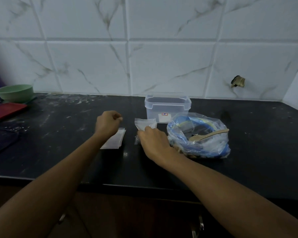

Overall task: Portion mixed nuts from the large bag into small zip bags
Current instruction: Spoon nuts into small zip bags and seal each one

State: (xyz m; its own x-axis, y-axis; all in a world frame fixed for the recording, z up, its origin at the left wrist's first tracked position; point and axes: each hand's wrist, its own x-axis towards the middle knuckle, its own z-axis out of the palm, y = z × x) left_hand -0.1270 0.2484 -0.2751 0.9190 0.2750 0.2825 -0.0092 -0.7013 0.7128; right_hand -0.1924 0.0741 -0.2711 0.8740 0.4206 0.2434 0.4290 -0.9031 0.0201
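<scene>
Black surface point(58, 152) — right hand point(153, 140) pinched a small zip bag point(145, 123) beside the large bag point(199, 136); left hand point(107, 123) curled, holding nothing visible.

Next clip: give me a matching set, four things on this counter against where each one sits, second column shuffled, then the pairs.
Things:
1. spoon
2. bowl
3. tub
4. flat zip bags

Places:
A. far left of the counter
B. by the wall, behind the big bag
C. under the left hand
D. in the big bag

Pairs: 1-D, 2-A, 3-B, 4-C
</scene>
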